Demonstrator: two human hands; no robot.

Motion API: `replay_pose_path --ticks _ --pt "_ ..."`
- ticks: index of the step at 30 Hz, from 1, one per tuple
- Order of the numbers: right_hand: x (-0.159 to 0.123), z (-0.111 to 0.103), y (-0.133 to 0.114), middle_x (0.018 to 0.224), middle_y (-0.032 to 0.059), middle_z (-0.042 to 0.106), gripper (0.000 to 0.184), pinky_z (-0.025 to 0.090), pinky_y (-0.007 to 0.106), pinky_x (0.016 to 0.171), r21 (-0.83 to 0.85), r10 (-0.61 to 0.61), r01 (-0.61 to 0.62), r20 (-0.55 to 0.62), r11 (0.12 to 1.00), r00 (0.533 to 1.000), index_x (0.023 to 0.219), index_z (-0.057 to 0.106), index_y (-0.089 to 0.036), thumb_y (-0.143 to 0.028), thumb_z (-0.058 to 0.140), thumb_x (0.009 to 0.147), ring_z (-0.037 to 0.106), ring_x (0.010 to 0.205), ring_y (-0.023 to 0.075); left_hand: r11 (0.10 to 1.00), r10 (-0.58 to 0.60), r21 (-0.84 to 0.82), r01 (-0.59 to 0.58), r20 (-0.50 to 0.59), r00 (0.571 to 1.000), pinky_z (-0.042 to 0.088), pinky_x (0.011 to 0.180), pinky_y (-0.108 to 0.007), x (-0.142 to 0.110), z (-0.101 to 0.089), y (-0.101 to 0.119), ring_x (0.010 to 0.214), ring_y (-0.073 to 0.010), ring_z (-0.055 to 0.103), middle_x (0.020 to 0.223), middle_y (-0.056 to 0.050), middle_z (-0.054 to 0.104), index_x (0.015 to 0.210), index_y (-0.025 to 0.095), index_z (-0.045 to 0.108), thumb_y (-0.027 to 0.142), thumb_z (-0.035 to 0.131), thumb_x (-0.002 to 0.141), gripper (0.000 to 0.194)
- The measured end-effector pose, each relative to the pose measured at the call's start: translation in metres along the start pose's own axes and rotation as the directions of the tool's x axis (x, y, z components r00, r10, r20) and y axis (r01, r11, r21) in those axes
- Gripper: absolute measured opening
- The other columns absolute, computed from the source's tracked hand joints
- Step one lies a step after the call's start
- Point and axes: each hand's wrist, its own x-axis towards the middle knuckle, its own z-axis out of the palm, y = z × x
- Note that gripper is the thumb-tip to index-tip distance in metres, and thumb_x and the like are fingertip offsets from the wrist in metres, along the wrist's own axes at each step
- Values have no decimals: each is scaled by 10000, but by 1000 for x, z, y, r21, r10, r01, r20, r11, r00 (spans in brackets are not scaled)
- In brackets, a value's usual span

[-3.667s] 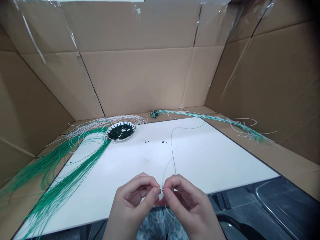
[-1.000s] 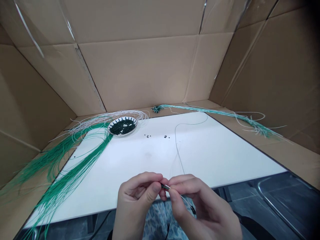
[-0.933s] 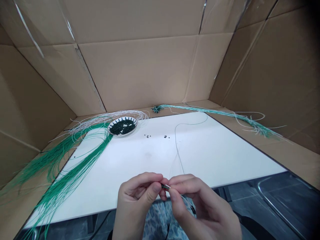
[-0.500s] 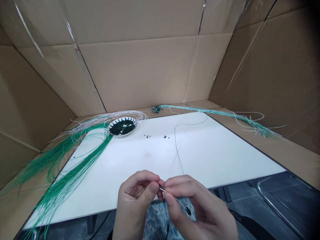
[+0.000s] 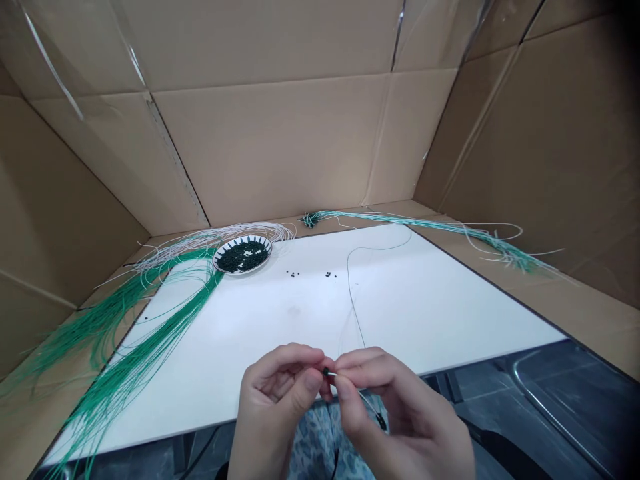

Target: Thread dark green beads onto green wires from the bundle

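Observation:
Close together over the table's front edge, both hands work at a thin white cord [image 5: 368, 403]. My left hand [image 5: 280, 393] is closed, its thumb and forefinger tips around a small dark bead [image 5: 327, 371] at the cord's end. Pinched between thumb and forefinger, the white cord runs through my right hand [image 5: 405, 407]. A small dark cluster [image 5: 381, 421] hangs on the cord below the right palm; its details are too small to tell. A thin dark green thread [image 5: 356, 310] curves from the hands across the white tabletop [image 5: 280, 333].
A patterned plate [image 5: 271, 250] of dark beads stands at the back left. Green strands [image 5: 165, 347] and white strands [image 5: 240, 231] lie by it. Several loose beads [image 5: 293, 275] dot the tabletop. A green-and-white bundle [image 5: 425, 223] lies at the back right. Cardboard walls [image 5: 280, 140] surround the table.
The dark bead shows more clearly between the fingertips. The cord and its lower dark cluster have shifted slightly right, and both hands keep their pinch.

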Motion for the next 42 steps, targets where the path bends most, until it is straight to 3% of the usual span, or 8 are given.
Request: replay_pose_path --ticks 5,15,20,26,29,35,39,42 --pt "3 -3 -4 728 -56 738 226 564 161 653 -2 32 -32 -23 999 999 710 689 -261 -52 685 797 703 676 118 1000 -26 15 26 28 999 572 581 -113 0 1 0 542 -76 687 638 0 797 674 228 853 337 1041 509 273" --pt "4 -8 0 793 -48 763 216 570 150 694 -23 -26 27 67 999 997 784 708 -273 -68 682 845 724 737 119 995 60 72 -65 62 996 578 616 -136 4 -4 -5 641 -117 711 660 9 767 679 263 846 355 1008 589 207" --pt "12 -22 5 830 -37 808 180 604 137 710 -23 -53 61 246 998 968 869 759 -273 -99 726 898 767 767 127 967 147 158 -198 288 946 538 677 -149 17 -22 -6 738 -118 665 753 -3 746 763 275 853 322 926 752 88" --pt "18 -31 12 861 -45 835 193 611 124 745 -70 -59 85 313 994 948 907 788 -275 -87 752 886 792 779 125 969 -39 241 -61 387 921 466 623 -197 27 -37 -2 664 -112 544 765 -9 638 763 239 846 376 898 780 147" --pt "18 -31 10 803 -37 816 134 598 143 711 -144 7 41 322 989 947 872 771 -253 -133 717 898 767 729 129 940 -84 334 -62 404 911 470 649 -223 27 -37 0 667 -128 541 769 -15 627 773 244 853 374 854 822 139" --pt "15 -26 10 775 -41 737 28 563 183 704 -259 296 -228 265 939 918 863 677 -248 -232 655 857 712 702 130 855 87 470 -221 291 953 464 652 -212 26 -35 1 704 -161 523 741 -7 575 714 233 777 251 741 882 173" --pt "16 -23 13 798 -22 766 58 553 201 725 -220 332 -273 304 936 893 862 720 -243 -293 693 875 695 714 145 825 62 512 -239 339 939 470 656 -214 29 -36 2 719 -167 536 763 -17 582 734 231 767 253 723 898 171" --pt "19 -25 15 755 -18 741 172 512 204 699 -241 320 -247 344 939 883 776 726 -231 -309 670 918 664 712 146 828 104 501 -251 303 947 466 652 -219 27 -33 0 709 -167 536 748 -15 582 712 220 752 227 729 878 167"
